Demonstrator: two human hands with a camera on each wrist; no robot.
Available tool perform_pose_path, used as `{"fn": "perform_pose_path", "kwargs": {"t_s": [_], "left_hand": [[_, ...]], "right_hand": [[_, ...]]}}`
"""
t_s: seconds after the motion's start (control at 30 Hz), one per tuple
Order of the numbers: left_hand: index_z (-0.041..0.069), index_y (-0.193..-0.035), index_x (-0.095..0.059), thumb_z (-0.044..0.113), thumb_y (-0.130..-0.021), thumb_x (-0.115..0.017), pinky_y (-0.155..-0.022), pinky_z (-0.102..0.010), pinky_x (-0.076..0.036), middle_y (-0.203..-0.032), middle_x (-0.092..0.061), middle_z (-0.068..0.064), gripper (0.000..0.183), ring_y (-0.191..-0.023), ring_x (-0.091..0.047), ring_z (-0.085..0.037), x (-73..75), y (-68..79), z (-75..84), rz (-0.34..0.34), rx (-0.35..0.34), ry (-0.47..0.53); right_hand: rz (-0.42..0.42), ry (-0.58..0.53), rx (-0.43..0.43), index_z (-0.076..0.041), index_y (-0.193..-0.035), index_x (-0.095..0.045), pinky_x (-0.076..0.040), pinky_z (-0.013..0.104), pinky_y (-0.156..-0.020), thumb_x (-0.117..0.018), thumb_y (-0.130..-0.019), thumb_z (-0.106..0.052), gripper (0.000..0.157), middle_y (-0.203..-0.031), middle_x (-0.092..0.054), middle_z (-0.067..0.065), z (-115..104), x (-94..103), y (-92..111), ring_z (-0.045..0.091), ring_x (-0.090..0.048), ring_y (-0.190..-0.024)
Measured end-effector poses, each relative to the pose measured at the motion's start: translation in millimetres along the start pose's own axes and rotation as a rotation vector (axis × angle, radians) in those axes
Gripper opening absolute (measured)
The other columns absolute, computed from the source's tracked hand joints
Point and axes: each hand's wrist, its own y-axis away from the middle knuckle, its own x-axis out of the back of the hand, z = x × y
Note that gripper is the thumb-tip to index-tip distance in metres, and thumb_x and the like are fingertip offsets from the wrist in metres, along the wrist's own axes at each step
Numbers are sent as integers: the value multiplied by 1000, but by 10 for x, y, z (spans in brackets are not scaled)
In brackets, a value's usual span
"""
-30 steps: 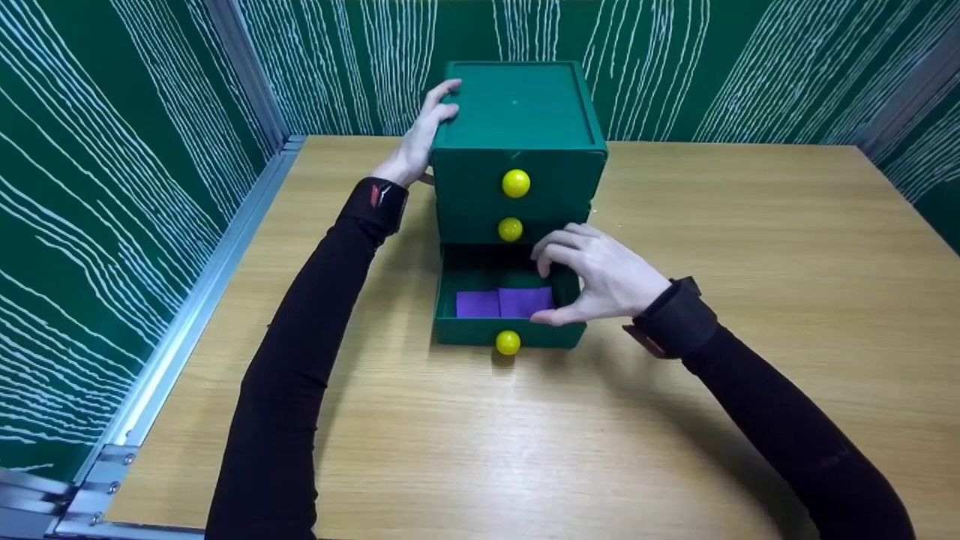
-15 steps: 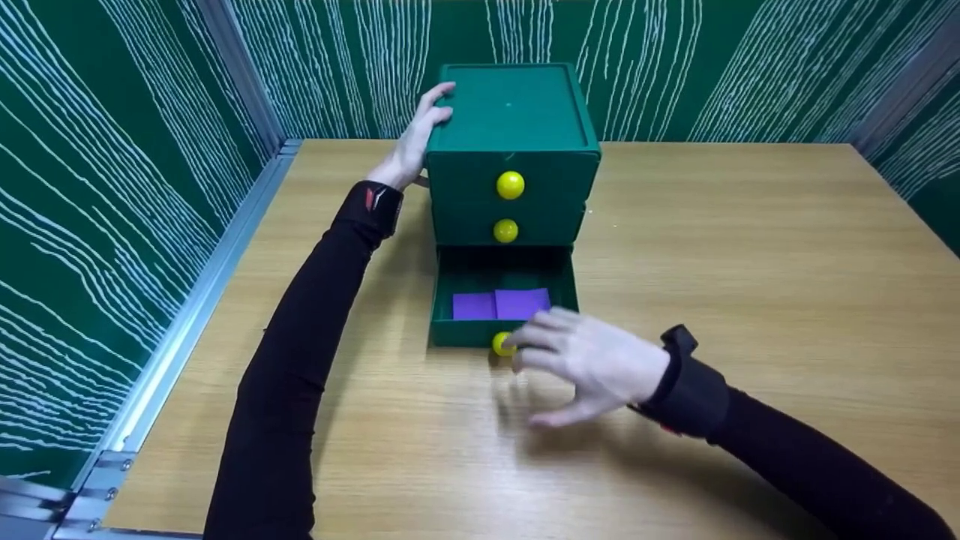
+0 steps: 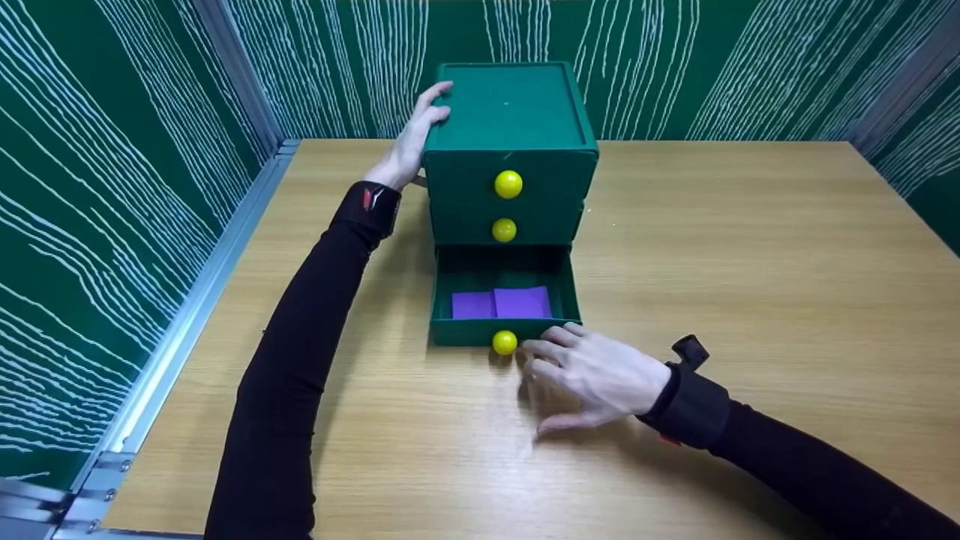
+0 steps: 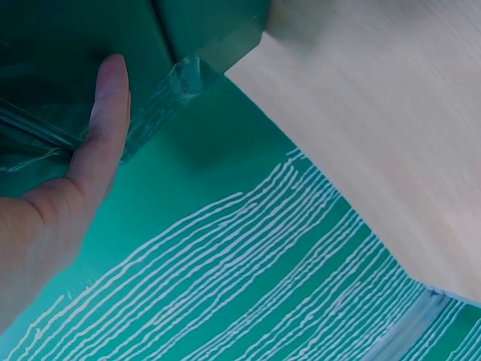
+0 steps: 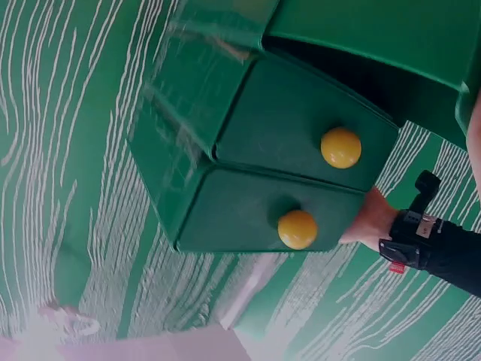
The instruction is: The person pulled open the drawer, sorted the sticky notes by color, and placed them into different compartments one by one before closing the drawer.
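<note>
A green three-drawer unit (image 3: 510,109) with round yellow knobs stands on the table, its bottom drawer (image 3: 457,331) pulled out. Two flat purple squares (image 3: 522,303) lie side by side in that drawer. My left hand (image 3: 414,142) rests against the unit's left side, fingertips over the top edge; the left wrist view shows one straight finger (image 4: 107,113) along the green panel. Beside the bottom drawer's yellow knob (image 3: 505,343), at the right of the drawer front, is my right hand (image 3: 592,375). Its fingers are loosely bent, thumb spread away, with nothing held.
Wooden table top (image 3: 750,300) extends around the unit. Green walls (image 3: 315,67) with white wavy lines enclose the back and sides. A metal rail (image 3: 217,277) runs along the left edge. The upper two drawers are closed, as the right wrist view shows with their yellow knobs (image 5: 341,147).
My right hand has come out from over the bottom drawer, down and toward me to its front right. The left hand stays on the unit. Purple squares lie as before.
</note>
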Motion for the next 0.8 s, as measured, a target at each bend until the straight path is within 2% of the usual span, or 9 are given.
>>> {"fn": "perform_pose_path", "kwargs": {"t_s": [0.13,0.33,0.43,0.63,0.8], "left_hand": [[26,-159,-18,30,-101,-28,-124,-46,-14,-169,-2,-4,59,-152,-12,-25,3,0,-1,4,0,2],[25,-159,-18,30,-101,-27,-124,-43,-13,-169,-2,-4,59,-153,-12,-25,6,2,18,8,-8,3],[25,-159,-18,30,-101,-28,-124,-44,-13,-169,-2,-4,59,-153,-12,-25,0,9,21,10,-9,1],[25,-159,-18,30,-101,-27,-124,-41,-15,-169,-3,-3,59,-152,-13,-23,-43,17,23,11,-6,-5],[24,-158,-20,29,-101,-28,-123,-37,-16,-169,-6,-3,59,-152,-16,-22,-75,-1,60,16,-20,7]], "right_hand": [[-8,31,-25,-9,-114,-66,-51,41,-84,-59,-81,-76,75,-116,-69,12,26,-25,-16,28,-61,-101],[-81,-24,-89,-8,-120,-65,-53,47,-91,-59,-84,-73,75,-123,-67,15,167,-65,-96,32,-60,-109],[-111,-47,-127,-7,-123,-63,-52,50,-94,-59,-86,-70,74,-128,-64,18,271,-115,-138,34,-59,-113],[-109,-57,-194,-7,-123,-62,-50,55,-99,-61,-86,-68,71,-138,-58,23,524,-257,-178,38,-57,-118],[-110,-120,-252,-8,-120,-64,-49,51,-102,-66,-87,-61,62,-138,-58,22,728,-322,-230,38,-57,-118]]}}
